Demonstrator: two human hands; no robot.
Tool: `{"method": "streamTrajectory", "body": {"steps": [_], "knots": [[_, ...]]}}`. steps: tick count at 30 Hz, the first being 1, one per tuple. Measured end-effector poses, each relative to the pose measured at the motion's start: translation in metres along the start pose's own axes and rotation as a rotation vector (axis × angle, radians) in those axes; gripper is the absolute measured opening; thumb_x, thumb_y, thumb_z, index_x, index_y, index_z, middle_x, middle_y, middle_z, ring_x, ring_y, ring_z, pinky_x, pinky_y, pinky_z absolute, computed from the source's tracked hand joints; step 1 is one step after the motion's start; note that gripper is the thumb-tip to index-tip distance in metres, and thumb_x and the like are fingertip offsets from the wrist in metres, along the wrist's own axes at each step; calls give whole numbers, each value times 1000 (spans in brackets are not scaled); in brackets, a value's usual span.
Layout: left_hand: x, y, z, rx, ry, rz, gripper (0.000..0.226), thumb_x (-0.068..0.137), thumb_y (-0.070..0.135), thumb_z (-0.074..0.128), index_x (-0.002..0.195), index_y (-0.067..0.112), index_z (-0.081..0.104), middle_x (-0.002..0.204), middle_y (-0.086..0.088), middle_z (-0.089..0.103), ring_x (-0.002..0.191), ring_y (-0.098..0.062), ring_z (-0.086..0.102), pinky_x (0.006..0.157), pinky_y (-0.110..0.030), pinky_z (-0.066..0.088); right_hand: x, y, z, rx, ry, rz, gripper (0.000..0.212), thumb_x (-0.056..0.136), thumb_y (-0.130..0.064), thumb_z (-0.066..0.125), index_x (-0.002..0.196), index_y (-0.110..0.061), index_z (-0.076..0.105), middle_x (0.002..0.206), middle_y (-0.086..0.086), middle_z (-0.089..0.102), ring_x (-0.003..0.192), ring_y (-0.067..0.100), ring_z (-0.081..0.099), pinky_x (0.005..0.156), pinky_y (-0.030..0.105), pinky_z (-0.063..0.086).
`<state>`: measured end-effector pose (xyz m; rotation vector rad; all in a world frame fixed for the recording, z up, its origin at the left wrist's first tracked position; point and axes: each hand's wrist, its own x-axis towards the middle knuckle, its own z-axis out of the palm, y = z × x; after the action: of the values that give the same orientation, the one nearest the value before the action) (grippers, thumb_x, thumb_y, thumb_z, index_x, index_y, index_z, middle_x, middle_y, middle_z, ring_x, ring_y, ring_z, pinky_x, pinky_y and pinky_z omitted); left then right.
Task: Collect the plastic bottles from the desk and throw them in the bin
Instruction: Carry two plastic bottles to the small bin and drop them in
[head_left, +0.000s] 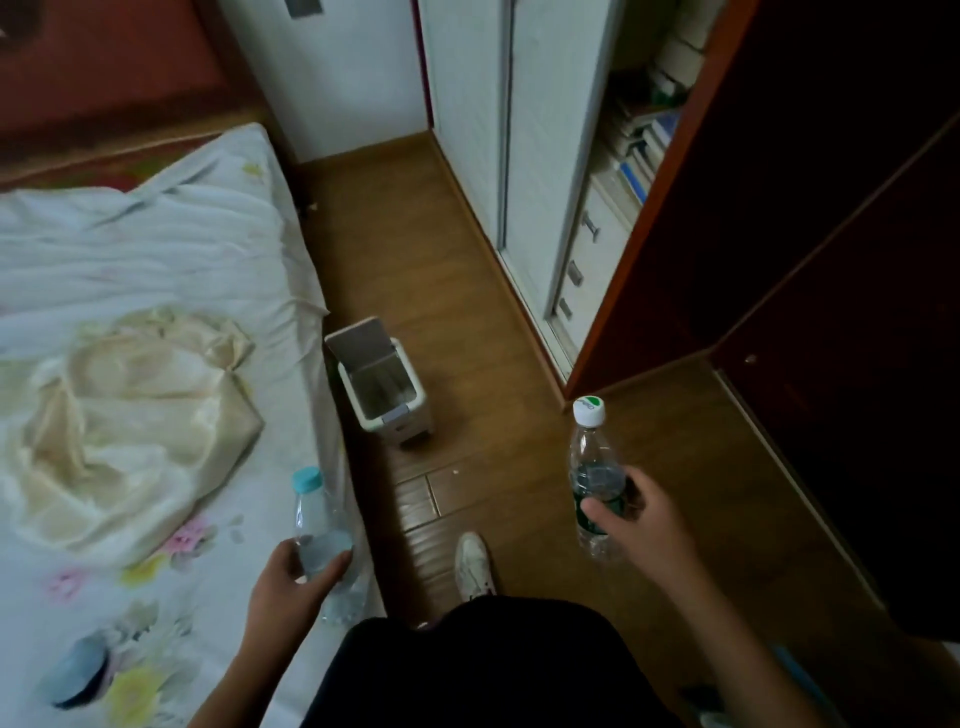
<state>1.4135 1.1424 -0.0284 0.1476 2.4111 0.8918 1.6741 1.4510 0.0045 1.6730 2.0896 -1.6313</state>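
**A:** How far are you with the bottles?

**B:** The collecting part looks done for these two, but nothing is thrown away yet. My left hand (288, 579), at the lower middle of the frame, has its fingers curled around a clear bottle with a blue cap (311, 519). My right hand (641, 512), at the right of center, grips a second bottle with a white cap and a green label (589, 452). Both bottles stand almost upright in my grip.

**A:** And the bin?

**B:** The bin (410, 395) is on the wooden floor (415, 234) in the middle of the frame, just beside the edge of the bed (156, 234). Its lid is tilted up, so the opening is free. I can see no bottle inside, as far as the picture shows.

**A:** So what is left?

**B:** I judge that I must step closer — my shoe (472, 564) is some way from the bin — and then drop the two bottles in, one after the other or together. The opening looks narrow, so one at a time may be safer.

**A:** Are there more bottles on the bench?

**B:** I cannot tell — the bench is not in view here.
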Motion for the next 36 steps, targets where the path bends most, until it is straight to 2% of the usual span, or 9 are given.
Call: {"method": "streamTrajectory", "body": {"steps": [3, 9, 12, 17, 21, 25, 28, 32, 36], "knots": [[47, 28, -8, 0, -8, 31, 52, 73, 47, 83, 112, 20, 62, 101, 1, 74, 98, -20, 70, 78, -33, 49, 40, -36, 8, -18, -5, 9, 92, 60, -70, 74, 139, -31, 48, 134, -4, 59, 122, 22, 58, 92, 44, 57], [131, 109, -22, -47, -11, 112, 67, 66, 63, 77, 117, 22, 63, 109, 3, 72, 101, -15, 68, 87, -36, 54, 107, -93, 6, -32, -13, 6, 98, 54, -73, 70, 138, -28, 50, 121, -9, 59, 116, 16, 57, 96, 42, 54], [163, 139, -26, -99, 13, 140, 71, 60, 69, 72, 114, 25, 64, 107, 6, 73, 100, -11, 68, 88, -38, 56, 140, -122, 4, -57, -41, 1, 83, 69, -59, 77, 140, -27, 49, 123, -7, 58, 117, 17, 56, 96, 43, 54], [211, 167, -33, -121, 22, 108, 59, 68, 58, 80, 114, 26, 64, 108, 6, 73, 103, -11, 69, 87, -37, 58, 209, -171, 12, -111, -115, -25, 92, 57, -71, 74, 137, -31, 51, 129, -6, 61, 119, 19, 59, 96, 46, 56], [237, 174, -44, -183, 137, 18, 73, 59, 67, 76, 116, 24, 63, 108, 5, 73, 102, -12, 69, 90, -40, 58, 266, -227, 33, -162, -192, -114, 99, 49, -80, 66, 133, -29, 54, 128, -6, 62, 117, 18, 60, 95, 43, 55], [245, 178, -55, -210, 234, -83, 72, 63, 64, 81, 116, 21, 64, 107, 2, 74, 100, -13, 70, 90, -43, 58, 307, -291, 56, -272, -327, -214, 89, 63, -72, 69, 139, -30, 50, 128, -9, 59, 119, 16, 57, 93, 36, 52], [259, 188, -63, -224, 306, -126, 51, 74, 41, 84, 116, 19, 64, 109, 2, 73, 100, -12, 69, 88, -37, 56, 341, -341, 77, -296, -412, -303, 92, 57, -76, 63, 136, -31, 50, 123, -11, 59, 115, 13, 57, 85, 30, 50], [271, 194, -75, -253, 385, -178, 46, 76, 33, 85, 115, 20, 64, 104, 5, 73, 97, -3, 67, 84, -30, 55, 371, -386, 110, -352, -510, -396, 67, 75, -57, 74, 133, -31, 52, 125, -9, 62, 114, 13, 59, 79, 26, 50], [281, 188, -90, -279, 417, -228, 51, 77, 34, 84, 119, 16, 63, 107, 4, 72, 98, -3, 67, 79, -22, 55, 382, -414, 142, -419, -586, -409, 77, 68, -67, 70, 134, -33, 51, 127, -12, 61, 115, 11, 58, 86, 31, 53]]}}
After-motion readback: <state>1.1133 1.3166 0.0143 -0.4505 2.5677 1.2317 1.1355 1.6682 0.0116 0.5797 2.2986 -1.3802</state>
